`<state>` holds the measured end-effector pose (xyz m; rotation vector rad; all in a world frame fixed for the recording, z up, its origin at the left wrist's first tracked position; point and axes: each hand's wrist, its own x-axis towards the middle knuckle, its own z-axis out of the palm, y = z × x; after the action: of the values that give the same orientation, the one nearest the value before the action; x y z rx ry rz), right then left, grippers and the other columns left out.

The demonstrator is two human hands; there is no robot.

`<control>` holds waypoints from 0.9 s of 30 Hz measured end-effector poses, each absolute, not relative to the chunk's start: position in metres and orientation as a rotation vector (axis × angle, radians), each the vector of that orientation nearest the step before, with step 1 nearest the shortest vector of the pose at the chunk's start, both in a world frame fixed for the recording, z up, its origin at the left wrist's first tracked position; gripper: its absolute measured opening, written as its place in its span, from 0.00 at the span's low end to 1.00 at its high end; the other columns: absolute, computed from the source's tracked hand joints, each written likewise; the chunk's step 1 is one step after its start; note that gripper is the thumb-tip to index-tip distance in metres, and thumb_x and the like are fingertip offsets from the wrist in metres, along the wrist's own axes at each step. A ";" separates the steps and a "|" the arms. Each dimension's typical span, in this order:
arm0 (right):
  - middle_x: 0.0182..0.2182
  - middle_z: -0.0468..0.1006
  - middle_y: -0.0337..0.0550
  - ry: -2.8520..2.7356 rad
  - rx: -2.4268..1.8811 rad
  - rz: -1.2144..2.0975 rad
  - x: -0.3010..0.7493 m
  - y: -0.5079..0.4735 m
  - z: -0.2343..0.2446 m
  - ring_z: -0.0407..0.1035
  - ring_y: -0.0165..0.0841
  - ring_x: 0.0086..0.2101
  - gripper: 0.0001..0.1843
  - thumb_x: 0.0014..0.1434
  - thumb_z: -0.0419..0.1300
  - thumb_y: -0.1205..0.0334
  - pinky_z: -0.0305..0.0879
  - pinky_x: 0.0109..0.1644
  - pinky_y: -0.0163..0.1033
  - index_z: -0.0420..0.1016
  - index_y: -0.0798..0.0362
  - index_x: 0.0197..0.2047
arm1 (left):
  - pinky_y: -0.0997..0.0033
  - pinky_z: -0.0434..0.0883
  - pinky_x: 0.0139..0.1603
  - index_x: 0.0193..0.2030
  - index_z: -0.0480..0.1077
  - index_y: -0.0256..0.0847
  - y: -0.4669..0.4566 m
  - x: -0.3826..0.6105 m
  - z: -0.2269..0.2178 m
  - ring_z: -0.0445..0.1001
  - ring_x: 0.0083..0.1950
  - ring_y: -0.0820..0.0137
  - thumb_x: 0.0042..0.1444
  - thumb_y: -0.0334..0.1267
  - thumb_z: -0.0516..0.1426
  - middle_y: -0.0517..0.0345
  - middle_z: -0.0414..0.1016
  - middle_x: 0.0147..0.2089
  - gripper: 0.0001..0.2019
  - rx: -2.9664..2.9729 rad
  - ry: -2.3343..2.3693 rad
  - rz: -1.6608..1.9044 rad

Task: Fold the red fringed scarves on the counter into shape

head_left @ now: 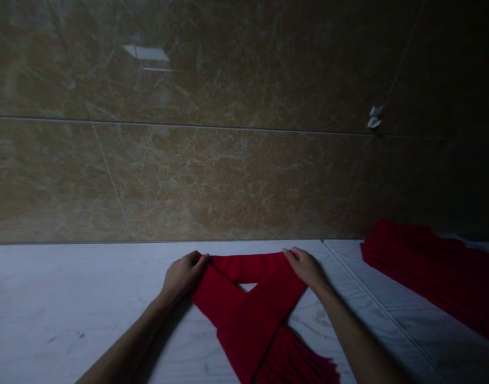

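A red scarf (252, 320) with a fringed end lies on the pale table, looped at the top with its two lengths crossing below. My left hand (185, 273) pinches the loop's upper left corner between thumb and fingers. At the upper right corner, my right hand (304, 268) grips the fold in the same way. Between the hands the top band runs nearly straight, and a small gap of table shows under it. The fringe spreads toward the lower right; the scarf's lower part runs out of the picture.
More red cloth (428, 272) lies in a pile at the right. The white wood-grain table (88, 304) has a seam (364, 288) right of my hands. A brown marbled tile wall (228, 176) rises behind it, with a small white fitting (375, 117) on it.
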<state>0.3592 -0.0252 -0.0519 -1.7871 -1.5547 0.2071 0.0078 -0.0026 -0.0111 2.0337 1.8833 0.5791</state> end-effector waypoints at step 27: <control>0.21 0.71 0.39 -1.495 -1.709 0.216 0.355 -0.027 -0.045 0.63 0.33 0.24 0.24 0.58 0.47 0.38 0.54 0.30 0.37 0.60 0.47 0.22 | 0.66 0.65 0.38 0.37 0.72 0.44 -0.003 0.008 -0.008 0.78 0.42 0.56 0.63 0.57 0.41 0.47 0.81 0.40 0.25 2.026 1.877 0.543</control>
<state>0.3554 -0.0269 -0.0448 -1.7092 -1.4948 0.2162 0.0077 -0.0028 -0.0078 2.0261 1.8771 0.5431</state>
